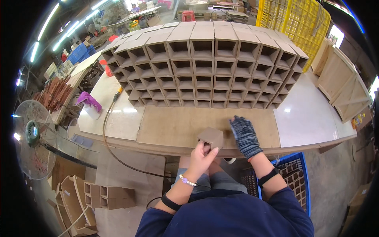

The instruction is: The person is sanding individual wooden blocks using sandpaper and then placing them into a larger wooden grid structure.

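My bare left hand (203, 158) grips a small brown square box (211, 136) over the near edge of the table, thumb on one side and fingers at its open end. To the right of that box, my right hand (245, 136) wears a dark grey knitted glove and hovers over the brown board (169, 124). Its fingers are curled together; whether anything is between them is hidden. Beyond both hands rises a wide stack of similar boxes (203, 45), laid in rows with their open ends facing me.
A hose (106, 134) with a yellow fitting crosses the table's left side, near a white bottle with a purple cloth (89, 100). A blue crate (306, 177) with boxes stands below right. At left are a fan (33, 134) and more boxes (108, 196). Yellow crates (294, 25) stand behind.
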{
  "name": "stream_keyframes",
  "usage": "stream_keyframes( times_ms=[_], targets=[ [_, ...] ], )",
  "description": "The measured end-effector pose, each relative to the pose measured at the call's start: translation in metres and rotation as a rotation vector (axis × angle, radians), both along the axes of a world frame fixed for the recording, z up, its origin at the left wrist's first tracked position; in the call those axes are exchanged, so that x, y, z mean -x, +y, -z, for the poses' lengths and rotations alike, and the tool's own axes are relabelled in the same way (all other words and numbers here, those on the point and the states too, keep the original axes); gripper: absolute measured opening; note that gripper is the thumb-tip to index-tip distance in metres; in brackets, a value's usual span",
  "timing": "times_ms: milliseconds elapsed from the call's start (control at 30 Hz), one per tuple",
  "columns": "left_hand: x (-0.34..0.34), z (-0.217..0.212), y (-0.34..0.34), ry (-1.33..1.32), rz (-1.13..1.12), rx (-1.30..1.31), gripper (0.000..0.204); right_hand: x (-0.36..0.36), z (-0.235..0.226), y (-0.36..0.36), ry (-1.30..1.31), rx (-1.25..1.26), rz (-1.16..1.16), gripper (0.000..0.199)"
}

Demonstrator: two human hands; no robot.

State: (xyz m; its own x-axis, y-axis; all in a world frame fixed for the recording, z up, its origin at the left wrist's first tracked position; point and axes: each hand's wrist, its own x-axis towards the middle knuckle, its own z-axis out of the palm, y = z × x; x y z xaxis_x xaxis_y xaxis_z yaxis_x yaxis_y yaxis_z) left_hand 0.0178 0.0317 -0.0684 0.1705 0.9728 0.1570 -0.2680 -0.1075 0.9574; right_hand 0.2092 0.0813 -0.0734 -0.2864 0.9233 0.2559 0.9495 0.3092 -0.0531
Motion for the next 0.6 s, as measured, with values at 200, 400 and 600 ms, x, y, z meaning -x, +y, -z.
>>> stream_keyframes(
  times_ms=[200, 400, 600],
  targets=[
    [0.001, -0.009, 0.006, 0.101, -0.111, -0.002, 0.036, 0.004, -0.036, -0.011, 0.433, -0.173, -0.027, 0.064],
    [-0.001, 0.000, 0.005, 0.707, -0.263, -0.468, 0.044, 0.055, -0.049, -0.037, 0.306, -0.206, -0.424, 0.050],
    [-0.009, -0.003, 0.017, 0.617, -0.324, -0.524, 0.045, 0.044, -0.038, -0.009, 0.224, -0.079, -0.287, 0.046]
  ],
)
